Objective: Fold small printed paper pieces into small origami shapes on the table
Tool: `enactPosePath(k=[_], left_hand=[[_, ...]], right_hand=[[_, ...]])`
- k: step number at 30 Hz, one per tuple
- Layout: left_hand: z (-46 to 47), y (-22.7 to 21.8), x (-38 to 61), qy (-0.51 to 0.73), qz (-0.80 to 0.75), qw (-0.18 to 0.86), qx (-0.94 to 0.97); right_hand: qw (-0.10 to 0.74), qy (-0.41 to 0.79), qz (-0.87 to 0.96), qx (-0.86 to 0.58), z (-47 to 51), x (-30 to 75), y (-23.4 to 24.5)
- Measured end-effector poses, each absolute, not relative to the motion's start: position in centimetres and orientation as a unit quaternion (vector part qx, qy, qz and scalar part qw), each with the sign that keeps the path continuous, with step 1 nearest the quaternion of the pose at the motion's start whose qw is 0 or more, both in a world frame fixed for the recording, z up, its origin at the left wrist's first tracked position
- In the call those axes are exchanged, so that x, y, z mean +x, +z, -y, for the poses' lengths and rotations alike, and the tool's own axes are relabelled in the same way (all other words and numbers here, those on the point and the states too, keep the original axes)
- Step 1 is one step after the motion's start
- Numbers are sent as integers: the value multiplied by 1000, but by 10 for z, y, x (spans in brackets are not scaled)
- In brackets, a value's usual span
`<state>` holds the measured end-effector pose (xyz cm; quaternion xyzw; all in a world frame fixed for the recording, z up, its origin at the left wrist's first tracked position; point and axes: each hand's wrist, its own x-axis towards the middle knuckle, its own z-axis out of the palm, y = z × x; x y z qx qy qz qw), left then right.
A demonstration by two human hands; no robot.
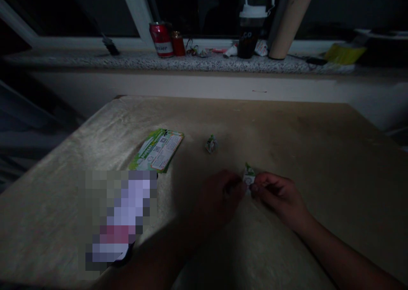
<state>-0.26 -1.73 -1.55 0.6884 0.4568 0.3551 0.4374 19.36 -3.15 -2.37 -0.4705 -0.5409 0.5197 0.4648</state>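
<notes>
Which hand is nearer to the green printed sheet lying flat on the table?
Left. The left hand lies just right of and below the green printed sheet. The right hand is farther right, sharing a small folded paper piece with the left.

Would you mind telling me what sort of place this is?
Probably a dim room at home: a table by a stone windowsill cluttered with a red can, a dark tumbler and a cardboard tube.

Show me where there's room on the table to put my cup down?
The table is bare right of the hands, and along the far edge beyond the small folded paper. It is crowded at the left: the green leaflet lies there. Both hands pinch a paper piece.
</notes>
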Motion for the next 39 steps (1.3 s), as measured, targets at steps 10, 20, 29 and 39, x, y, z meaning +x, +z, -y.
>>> enactPosePath(k=[10, 20, 29, 39], left_hand=[[15, -26, 3, 353, -461, 550, 600], [15, -30, 4, 377, -406, 639, 533], [15, -25, 7, 367, -341, 744, 441], [19, -28, 7, 368, -337, 739, 453]], right_hand=[[443, 551, 530, -468, 32, 193, -22], [425, 553, 551, -459, 34, 196, -22], [403, 585, 561, -425, 37, 199, -22], [400, 583, 589, -392, 40, 198, -24]])
